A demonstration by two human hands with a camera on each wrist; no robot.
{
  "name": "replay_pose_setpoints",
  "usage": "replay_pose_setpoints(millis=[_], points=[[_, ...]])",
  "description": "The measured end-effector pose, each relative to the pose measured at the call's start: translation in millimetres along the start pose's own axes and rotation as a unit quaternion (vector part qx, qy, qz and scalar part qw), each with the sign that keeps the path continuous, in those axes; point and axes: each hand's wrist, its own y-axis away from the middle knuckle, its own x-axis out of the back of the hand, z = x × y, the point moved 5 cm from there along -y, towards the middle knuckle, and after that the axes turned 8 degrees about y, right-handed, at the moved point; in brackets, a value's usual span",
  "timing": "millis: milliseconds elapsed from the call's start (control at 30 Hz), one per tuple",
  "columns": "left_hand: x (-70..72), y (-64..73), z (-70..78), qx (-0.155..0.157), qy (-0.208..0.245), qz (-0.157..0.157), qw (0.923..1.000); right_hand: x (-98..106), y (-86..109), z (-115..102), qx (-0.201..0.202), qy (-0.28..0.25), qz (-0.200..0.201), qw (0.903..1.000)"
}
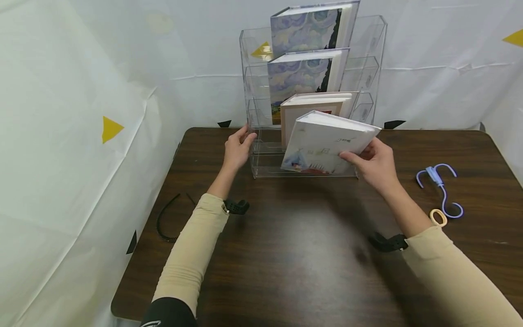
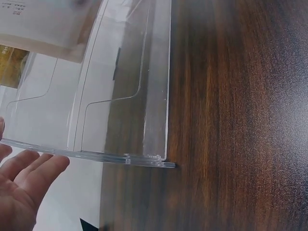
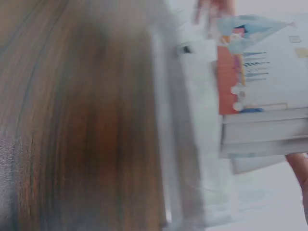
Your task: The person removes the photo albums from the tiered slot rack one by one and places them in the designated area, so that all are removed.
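Observation:
A clear acrylic tiered rack (image 1: 265, 172) stands at the table's back edge, holding several books in its tiers. My right hand (image 1: 377, 165) grips a white illustrated book (image 1: 327, 143) by its right side, thumb on the cover and fingers behind. The book tilts in front of the rack's lowest tier; its printed cover (image 3: 264, 72) also shows in the right wrist view. On the other side, my left hand (image 1: 237, 150) rests at the rack's left side panel, fingers extended along it in the left wrist view (image 2: 29, 183).
Behind the white book sits a beige-framed book (image 1: 292, 113). Two books with swirling painted covers, an upper one (image 1: 304, 32) and a lower one (image 1: 298, 81), fill higher tiers. A blue hook (image 1: 439, 181) and a cream ring (image 1: 438, 218) lie right; a black strap (image 1: 161, 222) lies left.

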Motion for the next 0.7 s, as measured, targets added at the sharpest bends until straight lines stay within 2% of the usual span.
replay_pose_setpoints(millis=[100,233,367,467,533,700], points=[[-0.3,0.3,-0.3,0.000,0.010,-0.004,0.9999,23.0,14.7,-3.6,-0.035,0.001,-0.002,0.9994],[-0.8,0.4,-1.1,0.002,0.020,-0.007,0.9998,48.8,40.8,4.6,-0.126,-0.040,-0.039,0.9905],[-1.4,1.0,-1.5,0.007,0.028,-0.014,0.9995,68.8,71.9,27.0,-0.213,-0.118,-0.082,0.9664],[-1.4,1.4,-1.4,0.013,0.043,-0.017,0.9988,80.0,95.1,47.5,-0.264,-0.112,-0.124,0.9501],[-1.7,1.1,-1.4,0.013,0.053,-0.018,0.9984,84.5,108.9,60.2,-0.295,-0.083,-0.156,0.9389],[-1.5,0.9,-1.4,0.014,0.063,-0.019,0.9978,84.2,132.1,82.9,-0.352,-0.053,-0.216,0.9089]])
